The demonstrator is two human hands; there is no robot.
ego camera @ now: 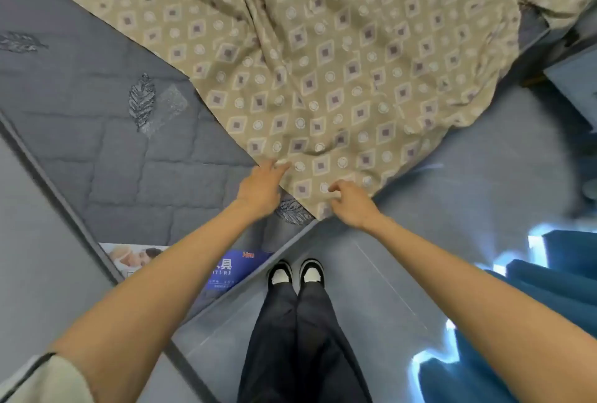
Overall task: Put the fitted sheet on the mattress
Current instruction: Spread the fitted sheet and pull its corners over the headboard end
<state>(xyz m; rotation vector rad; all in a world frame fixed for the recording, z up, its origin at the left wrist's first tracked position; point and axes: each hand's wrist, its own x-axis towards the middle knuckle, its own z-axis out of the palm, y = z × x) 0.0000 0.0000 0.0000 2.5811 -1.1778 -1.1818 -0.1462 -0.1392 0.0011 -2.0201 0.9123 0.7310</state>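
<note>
Down at the near corner of the grey quilted mattress [129, 160], a person reaches both arms to the fitted sheet [323, 63], a tan cloth printed with diamonds and circles that lies rumpled over the far and right of the bed. The left hand [261, 191] lays nearly straight fingers on the sheet's edge. The right hand [353, 207] pinches the cloth just beside it, curled narrow.

Wide-angle head cam pts steeply down, close over mattress [122, 163].
</note>
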